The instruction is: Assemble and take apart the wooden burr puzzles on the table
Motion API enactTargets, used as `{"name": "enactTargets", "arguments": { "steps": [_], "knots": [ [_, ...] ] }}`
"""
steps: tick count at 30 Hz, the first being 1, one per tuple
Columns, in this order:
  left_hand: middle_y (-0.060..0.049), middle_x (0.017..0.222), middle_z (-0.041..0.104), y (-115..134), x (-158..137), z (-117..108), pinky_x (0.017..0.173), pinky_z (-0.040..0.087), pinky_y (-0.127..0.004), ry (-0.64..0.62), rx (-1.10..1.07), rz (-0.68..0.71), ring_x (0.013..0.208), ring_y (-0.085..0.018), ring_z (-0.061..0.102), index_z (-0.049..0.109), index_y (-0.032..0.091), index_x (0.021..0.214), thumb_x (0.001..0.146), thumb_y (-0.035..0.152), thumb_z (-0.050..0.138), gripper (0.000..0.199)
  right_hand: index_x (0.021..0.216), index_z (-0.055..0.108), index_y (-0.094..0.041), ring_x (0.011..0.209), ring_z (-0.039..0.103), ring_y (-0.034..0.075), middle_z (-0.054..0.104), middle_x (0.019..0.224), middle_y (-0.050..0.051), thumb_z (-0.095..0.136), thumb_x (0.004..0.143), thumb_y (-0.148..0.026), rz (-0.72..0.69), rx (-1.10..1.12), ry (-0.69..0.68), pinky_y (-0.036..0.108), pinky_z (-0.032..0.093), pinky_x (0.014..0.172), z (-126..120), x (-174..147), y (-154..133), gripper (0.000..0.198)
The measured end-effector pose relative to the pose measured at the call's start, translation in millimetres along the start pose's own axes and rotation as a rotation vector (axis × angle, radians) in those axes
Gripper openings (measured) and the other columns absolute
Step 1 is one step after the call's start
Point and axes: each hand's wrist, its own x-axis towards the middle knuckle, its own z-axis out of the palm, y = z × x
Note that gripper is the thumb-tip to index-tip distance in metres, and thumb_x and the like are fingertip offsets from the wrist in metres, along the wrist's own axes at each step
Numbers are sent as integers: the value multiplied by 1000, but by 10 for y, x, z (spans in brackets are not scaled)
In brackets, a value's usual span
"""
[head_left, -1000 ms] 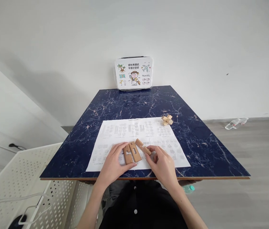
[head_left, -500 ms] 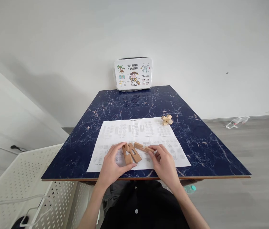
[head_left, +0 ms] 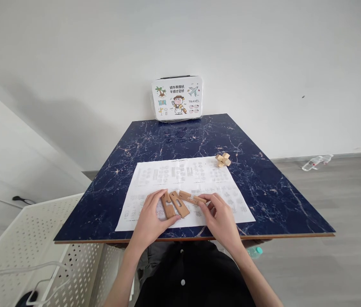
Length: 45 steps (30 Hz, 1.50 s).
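My left hand [head_left: 150,221] is closed around the leftmost notched wooden puzzle piece [head_left: 168,209], thumb at its near end and fingers at its far end. Right beside that lies a second wooden puzzle piece [head_left: 183,209] with a slot through it and a 2 written on top. My right hand [head_left: 220,216] pinches the near end of a slimmer notched wooden piece [head_left: 185,195], which lies slanted with its far end close to the second piece. All of these are over a printed instruction sheet [head_left: 158,175].
An assembled wooden burr puzzle [head_left: 223,160] sits at the sheet's far right corner. A white cartoon-printed case [head_left: 178,99] leans on the wall at the back of the blue marbled table [head_left: 180,143]. A white perforated cabinet [head_left: 39,217] stands at the left.
The leftmost piece in my left hand has turned, its far end swinging left. My right hand stays almost in place with its slim piece. The whole view has shifted slightly.
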Motion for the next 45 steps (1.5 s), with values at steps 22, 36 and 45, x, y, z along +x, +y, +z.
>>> {"name": "enactTargets", "arguments": {
  "steps": [22,36,45],
  "knots": [
    [-6,133,67,65,38,-90,115,47,-50,-23,-138,197,139,-31,48,71,26,95,105,43,56,24,108,71,-21,74,63,19,71,97,7,55,102,-44,-21,259,-234,31,55,66,43,210,-386,28],
    [-9,131,70,58,12,-83,107,49,-38,84,-311,-106,125,-28,64,68,22,123,109,51,39,44,103,67,-22,71,62,18,69,97,6,50,105,-40,8,86,-99,31,50,64,138,-27,-206,25],
    [-4,88,68,37,22,-75,81,51,-32,178,-297,-153,87,-22,67,62,21,92,109,54,37,44,107,67,-23,72,62,16,65,95,3,54,103,-38,-57,-21,-138,29,47,62,196,4,-154,19]
  ]
}}
